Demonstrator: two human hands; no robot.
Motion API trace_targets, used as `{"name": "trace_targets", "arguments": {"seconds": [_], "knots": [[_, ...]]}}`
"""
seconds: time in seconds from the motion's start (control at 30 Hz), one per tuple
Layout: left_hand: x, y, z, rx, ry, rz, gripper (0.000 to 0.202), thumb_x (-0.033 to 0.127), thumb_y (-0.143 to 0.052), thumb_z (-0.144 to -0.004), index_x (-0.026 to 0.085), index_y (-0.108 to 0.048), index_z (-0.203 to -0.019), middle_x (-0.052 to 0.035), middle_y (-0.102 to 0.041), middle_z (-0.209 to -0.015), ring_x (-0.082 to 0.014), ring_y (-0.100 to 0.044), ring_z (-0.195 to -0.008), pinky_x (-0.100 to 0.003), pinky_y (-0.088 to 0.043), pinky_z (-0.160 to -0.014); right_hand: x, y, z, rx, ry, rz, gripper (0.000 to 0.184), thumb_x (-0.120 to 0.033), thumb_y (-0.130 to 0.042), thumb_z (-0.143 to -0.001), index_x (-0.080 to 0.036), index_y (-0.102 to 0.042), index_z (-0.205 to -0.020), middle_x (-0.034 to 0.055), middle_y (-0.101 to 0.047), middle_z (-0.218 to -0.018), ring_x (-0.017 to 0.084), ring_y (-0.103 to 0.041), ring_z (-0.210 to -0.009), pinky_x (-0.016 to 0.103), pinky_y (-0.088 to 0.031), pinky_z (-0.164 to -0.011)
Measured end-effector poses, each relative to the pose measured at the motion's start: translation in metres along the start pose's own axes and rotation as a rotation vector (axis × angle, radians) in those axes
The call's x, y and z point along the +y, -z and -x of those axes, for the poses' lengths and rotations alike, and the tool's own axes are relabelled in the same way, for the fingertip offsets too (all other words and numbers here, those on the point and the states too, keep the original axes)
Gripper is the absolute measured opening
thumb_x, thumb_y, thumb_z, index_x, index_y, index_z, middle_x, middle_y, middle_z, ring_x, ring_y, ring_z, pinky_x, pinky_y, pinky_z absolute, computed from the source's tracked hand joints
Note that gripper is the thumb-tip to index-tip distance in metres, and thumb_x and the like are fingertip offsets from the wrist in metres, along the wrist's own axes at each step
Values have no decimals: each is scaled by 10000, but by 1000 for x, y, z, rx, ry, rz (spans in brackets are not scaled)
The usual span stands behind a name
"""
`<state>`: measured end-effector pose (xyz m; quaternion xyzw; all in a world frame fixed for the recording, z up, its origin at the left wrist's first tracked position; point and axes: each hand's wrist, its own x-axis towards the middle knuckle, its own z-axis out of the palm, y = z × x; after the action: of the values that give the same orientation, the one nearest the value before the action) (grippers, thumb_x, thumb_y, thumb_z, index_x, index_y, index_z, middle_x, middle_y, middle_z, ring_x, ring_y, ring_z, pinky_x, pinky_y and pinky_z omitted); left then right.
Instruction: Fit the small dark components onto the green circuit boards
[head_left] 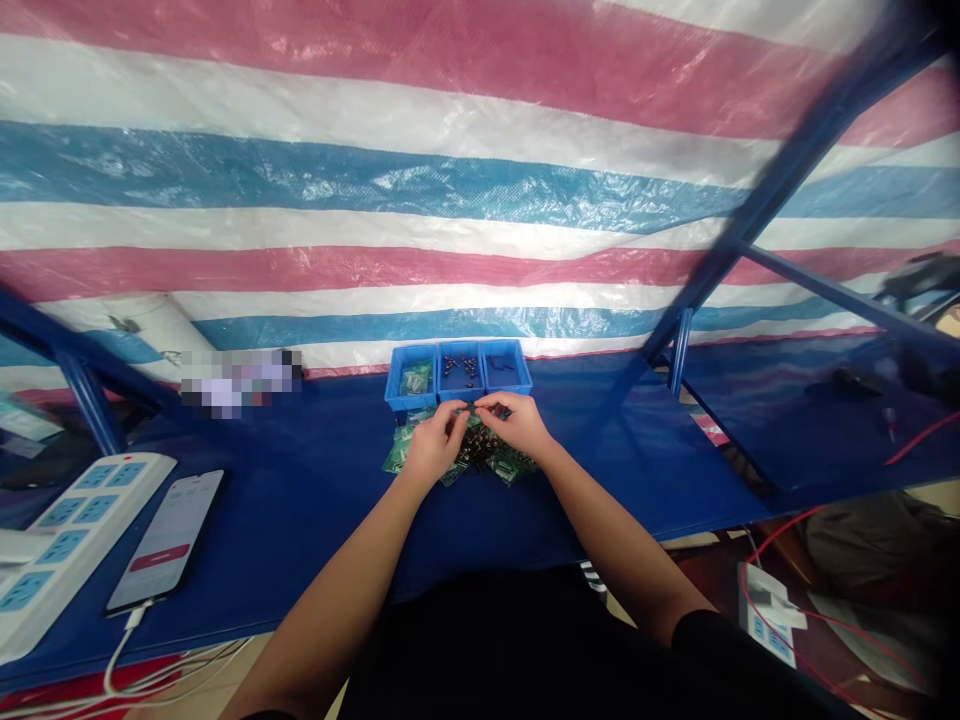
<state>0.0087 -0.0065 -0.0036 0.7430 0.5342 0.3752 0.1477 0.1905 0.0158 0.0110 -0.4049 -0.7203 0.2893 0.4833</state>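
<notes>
My left hand and my right hand meet just in front of three joined blue bins, fingertips pinched almost together. Any small dark piece between the fingers is too tiny to make out. Below them lies a heap of small dark parts with shiny ends. Flat green pieces, perhaps circuit boards, spread around it, some at the left and others at the right. Similar green pieces fill part of the left bin. Small dark parts dot the middle bin, and a few thin dark pieces lie in the right bin.
A phone on a white cable and a white power strip lie at the table's left. Blue metal frame posts rise at both sides. Striped sheeting hangs behind. Another power strip sits lower right, near red cable.
</notes>
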Motion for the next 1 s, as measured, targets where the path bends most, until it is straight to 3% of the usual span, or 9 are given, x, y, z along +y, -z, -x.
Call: {"name": "trace_targets", "arguments": {"seconds": [0.37,0.57,0.83,1.0], "knots": [[2,4,-1,-40,-13,-10,286,408,-390,-960,238,-595,-1063,8,-670,-752,-130,-630,-640,-204,-440,-590,1,-1,1,-4,12,0,209,-336,-624,-804,-191,-717,-924,50,-725,-827,148,-640,-644,269,-546,-631],[2,1,0,-3,-13,3,307,424,-446,-938,238,-567,-1150,20,-664,-741,-126,-621,-621,-209,-439,-601,0,0,0,25,11,-4,201,-318,-622,-811,-177,-717,-919,55,-728,-834,147,-643,-652,266,-546,-641],[2,4,-1,-17,-35,-32,273,399,-417,-952,236,-610,-1057,16,-676,-763,-117,-621,-628,-198,-435,-601,0,0,1,-3,36,-14,199,-308,-634,-801,-178,-719,-926,53,-726,-832,139,-633,-633,257,-540,-617],[2,2,-1,21,-23,-7,294,412,-464,-932,236,-572,-1142,29,-665,-720,-115,-614,-593,-200,-432,-580,1,-1,0,17,42,-15,193,-302,-630,-807,-180,-718,-926,56,-728,-844,145,-643,-656,264,-545,-636]]}}
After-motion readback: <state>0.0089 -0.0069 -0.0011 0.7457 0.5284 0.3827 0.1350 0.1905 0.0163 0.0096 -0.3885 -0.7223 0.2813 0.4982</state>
